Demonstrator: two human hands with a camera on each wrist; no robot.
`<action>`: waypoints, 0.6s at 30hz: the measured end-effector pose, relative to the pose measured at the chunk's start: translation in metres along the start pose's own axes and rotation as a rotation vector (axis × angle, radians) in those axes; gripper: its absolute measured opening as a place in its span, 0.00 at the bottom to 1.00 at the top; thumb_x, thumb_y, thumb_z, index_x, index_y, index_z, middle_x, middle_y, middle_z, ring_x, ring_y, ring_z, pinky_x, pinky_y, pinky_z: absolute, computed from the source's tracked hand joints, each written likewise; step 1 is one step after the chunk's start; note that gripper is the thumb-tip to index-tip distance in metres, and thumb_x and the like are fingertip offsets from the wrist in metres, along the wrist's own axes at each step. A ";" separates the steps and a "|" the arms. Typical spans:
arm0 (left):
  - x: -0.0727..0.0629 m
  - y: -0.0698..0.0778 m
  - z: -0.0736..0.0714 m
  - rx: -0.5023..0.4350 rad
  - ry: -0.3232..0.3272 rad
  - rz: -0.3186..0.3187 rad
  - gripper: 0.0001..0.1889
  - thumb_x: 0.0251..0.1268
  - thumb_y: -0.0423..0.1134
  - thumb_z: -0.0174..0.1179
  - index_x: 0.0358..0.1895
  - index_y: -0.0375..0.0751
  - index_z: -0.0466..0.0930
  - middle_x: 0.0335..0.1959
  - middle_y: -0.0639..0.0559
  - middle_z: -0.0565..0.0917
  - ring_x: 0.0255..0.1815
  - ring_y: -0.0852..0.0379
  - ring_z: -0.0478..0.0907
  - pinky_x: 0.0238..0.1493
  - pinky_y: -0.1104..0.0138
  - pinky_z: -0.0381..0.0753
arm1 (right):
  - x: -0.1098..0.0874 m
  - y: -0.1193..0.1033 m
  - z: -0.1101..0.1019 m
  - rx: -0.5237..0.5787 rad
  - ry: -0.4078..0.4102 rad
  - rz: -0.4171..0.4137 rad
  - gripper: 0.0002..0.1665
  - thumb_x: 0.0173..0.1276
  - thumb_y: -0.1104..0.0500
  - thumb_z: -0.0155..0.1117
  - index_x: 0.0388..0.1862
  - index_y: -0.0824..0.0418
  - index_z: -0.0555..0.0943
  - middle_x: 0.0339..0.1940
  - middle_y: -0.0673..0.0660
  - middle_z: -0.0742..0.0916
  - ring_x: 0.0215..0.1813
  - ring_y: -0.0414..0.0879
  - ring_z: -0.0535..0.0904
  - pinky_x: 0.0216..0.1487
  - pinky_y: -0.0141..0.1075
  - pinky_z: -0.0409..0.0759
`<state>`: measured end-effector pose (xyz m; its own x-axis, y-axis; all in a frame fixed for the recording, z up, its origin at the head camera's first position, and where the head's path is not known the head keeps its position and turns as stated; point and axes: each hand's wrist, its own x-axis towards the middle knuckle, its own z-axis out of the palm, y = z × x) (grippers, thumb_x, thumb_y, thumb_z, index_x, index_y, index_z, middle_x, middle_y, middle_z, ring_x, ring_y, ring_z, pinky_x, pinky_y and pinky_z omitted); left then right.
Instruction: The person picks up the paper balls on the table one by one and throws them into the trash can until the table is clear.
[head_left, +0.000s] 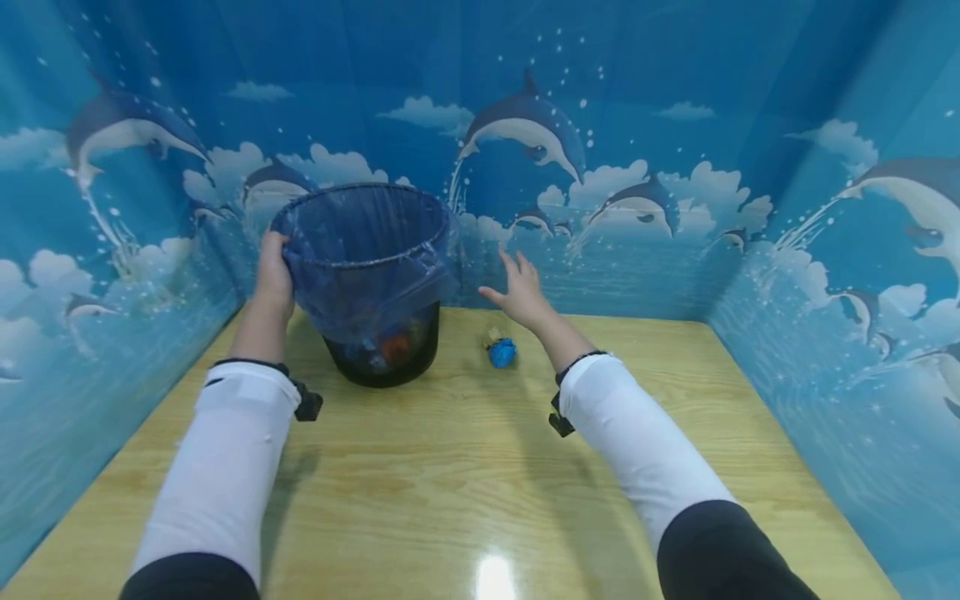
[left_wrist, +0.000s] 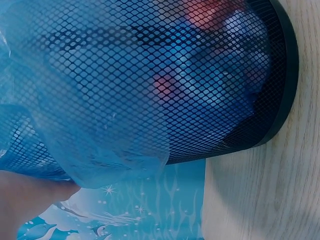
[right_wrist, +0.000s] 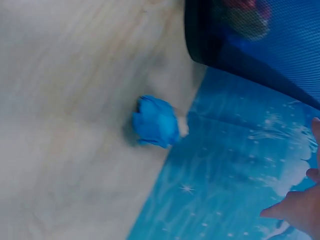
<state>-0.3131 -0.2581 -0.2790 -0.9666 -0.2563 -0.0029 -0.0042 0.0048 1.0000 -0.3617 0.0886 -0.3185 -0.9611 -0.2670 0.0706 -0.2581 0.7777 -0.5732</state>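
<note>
A black mesh wastebasket (head_left: 382, 358) with a blue plastic bag (head_left: 345, 292) folded over its rim stands at the back left of the table. Crumpled bits of several colours show through its mesh (left_wrist: 210, 75). My left hand (head_left: 274, 279) grips the basket's left side at the rim; some of its fingers are hidden. To the right, my right hand (head_left: 523, 293) is in the air with fingers spread, holding nothing. Below it a crumpled blue paper ball (head_left: 502, 352) lies on the table, with a small tan crumpled piece (head_left: 492, 337) just behind it.
The wooden table (head_left: 390, 483) meets a blue dolphin-print curtain (head_left: 600, 250) at the back and on both sides. Glare (head_left: 495, 577) shines on the table's front part.
</note>
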 end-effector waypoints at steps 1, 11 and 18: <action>0.000 0.000 0.000 0.002 0.000 -0.001 0.36 0.71 0.56 0.26 0.77 0.56 0.22 0.78 0.59 0.22 0.78 0.57 0.21 0.77 0.59 0.32 | 0.000 0.003 0.004 0.002 -0.002 0.010 0.49 0.71 0.43 0.57 0.80 0.50 0.42 0.80 0.63 0.44 0.80 0.62 0.36 0.74 0.59 0.49; 0.003 0.003 -0.002 -0.010 -0.008 -0.002 0.36 0.71 0.57 0.27 0.77 0.58 0.23 0.78 0.59 0.21 0.78 0.58 0.20 0.77 0.60 0.31 | -0.007 0.028 0.043 -0.010 -0.067 0.067 0.47 0.71 0.45 0.58 0.80 0.55 0.46 0.79 0.66 0.48 0.79 0.64 0.42 0.74 0.58 0.51; 0.002 -0.002 -0.002 -0.020 -0.010 0.013 0.36 0.72 0.56 0.27 0.77 0.57 0.23 0.78 0.59 0.22 0.78 0.58 0.21 0.77 0.62 0.31 | -0.017 0.047 0.066 -0.058 -0.087 0.044 0.44 0.71 0.49 0.59 0.78 0.60 0.52 0.78 0.70 0.52 0.78 0.65 0.46 0.74 0.57 0.52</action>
<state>-0.3147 -0.2603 -0.2809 -0.9690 -0.2469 0.0105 0.0136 -0.0111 0.9998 -0.3508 0.0924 -0.4008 -0.9602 -0.2782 -0.0260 -0.2236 0.8207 -0.5257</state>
